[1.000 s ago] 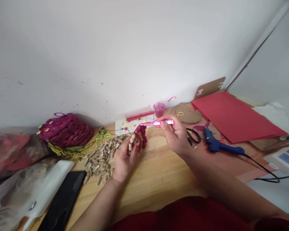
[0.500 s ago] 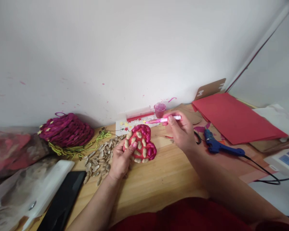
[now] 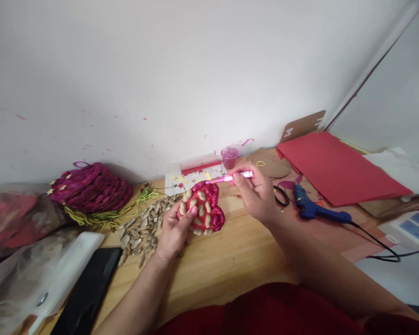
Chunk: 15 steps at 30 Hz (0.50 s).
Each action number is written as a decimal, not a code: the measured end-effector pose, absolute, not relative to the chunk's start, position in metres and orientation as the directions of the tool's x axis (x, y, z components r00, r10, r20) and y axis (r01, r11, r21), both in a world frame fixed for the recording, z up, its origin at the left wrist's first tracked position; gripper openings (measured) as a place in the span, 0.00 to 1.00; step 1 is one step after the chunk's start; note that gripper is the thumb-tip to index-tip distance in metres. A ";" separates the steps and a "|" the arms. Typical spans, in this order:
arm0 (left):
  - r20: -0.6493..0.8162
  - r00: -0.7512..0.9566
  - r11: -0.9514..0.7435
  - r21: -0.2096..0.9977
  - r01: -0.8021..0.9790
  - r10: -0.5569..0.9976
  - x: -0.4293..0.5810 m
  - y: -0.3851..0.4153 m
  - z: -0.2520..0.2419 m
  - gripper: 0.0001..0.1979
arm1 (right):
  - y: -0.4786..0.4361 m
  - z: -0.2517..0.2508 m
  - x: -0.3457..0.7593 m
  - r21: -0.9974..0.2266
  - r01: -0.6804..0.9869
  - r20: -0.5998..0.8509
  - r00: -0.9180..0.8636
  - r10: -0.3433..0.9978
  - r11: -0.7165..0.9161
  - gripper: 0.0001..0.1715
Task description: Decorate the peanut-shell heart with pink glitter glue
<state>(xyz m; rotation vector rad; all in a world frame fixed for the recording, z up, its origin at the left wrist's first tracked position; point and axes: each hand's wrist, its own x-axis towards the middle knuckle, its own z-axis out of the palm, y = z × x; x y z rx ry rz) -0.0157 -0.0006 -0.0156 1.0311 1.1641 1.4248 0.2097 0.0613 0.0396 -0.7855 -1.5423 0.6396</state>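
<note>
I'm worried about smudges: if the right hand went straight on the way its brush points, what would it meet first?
Most likely the pink upper edge of the peanut-studded piece in the left hand; the brush in the right hand reaches or nearly reaches it, though depth is unclear.

Bare wood is stretching across the surface (image 3: 237, 251) between the two forearms (image 3: 141, 281), so I'm seeing room for a hand below the peanut-studded piece (image 3: 203, 209). Higher up, the brush (image 3: 228, 177) is bridging the gap between that piece and the right fingers (image 3: 243, 187), blocking the straight way to the wall (image 3: 181, 79). A cup (image 3: 229, 159) is standing just behind those fingers. Leftward, loose shells (image 3: 142, 229) are crowding the left hand (image 3: 173, 232), with a purple bundle (image 3: 94, 188) sitting beyond them. Rightward, a black loop (image 3: 285, 201) and a blue glue gun (image 3: 319, 211) are obstructing the route toward the red sheets (image 3: 342, 170).
</note>
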 end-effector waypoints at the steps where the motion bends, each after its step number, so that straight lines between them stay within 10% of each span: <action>1: 0.025 -0.158 -0.051 0.986 -0.162 0.987 -0.016 0.000 -0.016 0.20 | 0.061 0.040 0.210 -0.771 0.127 0.626 -0.028 0.779 0.624 0.11; 15: 0.041 -0.161 -0.067 0.985 -0.161 0.986 -0.015 0.001 -0.017 0.19 | 0.056 0.043 0.207 -0.724 0.203 0.667 -0.039 0.744 0.659 0.10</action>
